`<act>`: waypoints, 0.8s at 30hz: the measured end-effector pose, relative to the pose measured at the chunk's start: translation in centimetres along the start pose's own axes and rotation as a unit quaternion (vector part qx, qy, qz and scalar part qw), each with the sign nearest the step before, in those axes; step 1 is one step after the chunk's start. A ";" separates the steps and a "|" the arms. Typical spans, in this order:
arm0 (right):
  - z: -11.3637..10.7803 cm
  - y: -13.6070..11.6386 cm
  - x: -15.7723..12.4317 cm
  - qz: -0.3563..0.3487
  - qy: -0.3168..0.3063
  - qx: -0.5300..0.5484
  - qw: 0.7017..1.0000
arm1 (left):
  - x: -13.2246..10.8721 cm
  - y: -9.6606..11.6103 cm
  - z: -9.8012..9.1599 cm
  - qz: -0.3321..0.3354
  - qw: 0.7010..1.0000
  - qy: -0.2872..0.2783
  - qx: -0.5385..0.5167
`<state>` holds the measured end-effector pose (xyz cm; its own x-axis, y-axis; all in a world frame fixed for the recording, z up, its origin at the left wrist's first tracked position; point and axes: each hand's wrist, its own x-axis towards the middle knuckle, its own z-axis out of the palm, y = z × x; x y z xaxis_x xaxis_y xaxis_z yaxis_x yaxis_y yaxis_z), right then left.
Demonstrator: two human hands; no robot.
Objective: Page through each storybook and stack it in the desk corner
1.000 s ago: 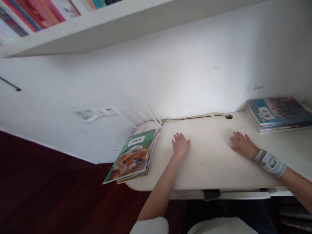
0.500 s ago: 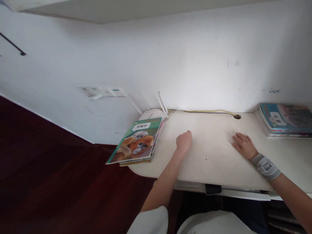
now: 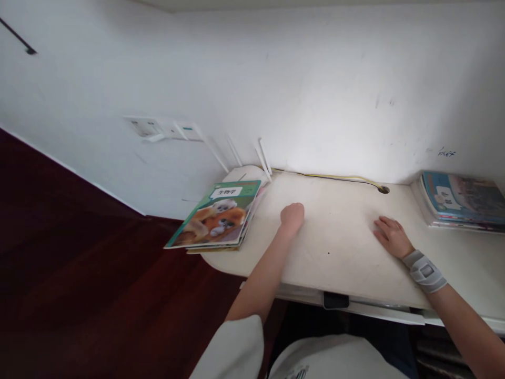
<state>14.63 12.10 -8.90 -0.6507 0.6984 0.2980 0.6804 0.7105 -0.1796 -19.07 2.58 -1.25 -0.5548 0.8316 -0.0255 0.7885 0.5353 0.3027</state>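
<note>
My left hand (image 3: 292,217) rests on the white desk (image 3: 339,247) as a loose fist, with nothing visible in it. It lies just right of a stack of books (image 3: 216,217) whose top cover is green with an orange animal, overhanging the desk's left end. My right hand (image 3: 390,237) lies flat on the desk with fingers stretched out, a grey wrist brace (image 3: 425,270) on its wrist. A second pile of books (image 3: 460,200) with a blue cover sits at the far right against the wall.
A white router (image 3: 244,171) with antennas stands behind the green book. A yellow and black cable (image 3: 339,178) runs along the wall into a desk hole (image 3: 383,189). Wall sockets (image 3: 165,129) are at left. Dark red floor (image 3: 79,273) lies left of the desk.
My left hand has curled from flat, spread fingers into a fist. The view has tilted down, and the shelf of books above has left the picture. My right hand has stayed flat.
</note>
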 end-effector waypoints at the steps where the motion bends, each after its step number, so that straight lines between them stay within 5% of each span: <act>1: 0.0 0.0 0.0 0.000 0.003 0.009 1.000 | -0.2 0.3 -0.3 0.007 1.000 0.004 -0.008; 5: -0.1 0.4 0.3 0.002 0.049 0.104 0.993 | -3.2 3.6 -0.8 0.075 0.994 0.000 -0.074; 8: -0.6 1.0 0.6 0.060 0.104 0.231 0.965 | -7.1 7.4 -0.7 0.172 0.968 -0.055 -0.175; 10: -1.3 1.4 0.7 0.113 0.130 0.309 0.935 | -9.2 9.5 -0.9 0.257 0.873 -0.179 -0.375; 12: -2.2 1.6 0.7 0.156 0.153 0.362 0.906 | -10.1 10.7 -1.1 0.234 0.767 -0.250 -0.543; 15: -3.1 2.0 0.7 0.211 0.169 0.422 0.865 | -9.5 10.1 -1.2 0.113 0.698 -0.224 -0.670; 17: -3.3 2.3 0.8 0.236 0.154 0.460 0.842 | -8.4 8.3 -0.8 0.056 0.708 -0.172 -0.683; 20: -3.2 2.6 0.8 0.251 0.135 0.459 0.842 | -6.8 4.1 0.2 0.008 0.785 -0.106 -0.610; 24: -3.0 1.7 0.5 0.163 0.129 0.308 0.928 | -6.3 -0.9 1.0 0.006 0.935 -0.051 -0.351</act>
<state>16.48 13.45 -6.21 -0.2881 0.8977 0.3334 0.4531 0.4345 -0.7784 -16.04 -2.96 -2.30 -0.4901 0.8662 -0.0972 0.4061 0.3256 0.8539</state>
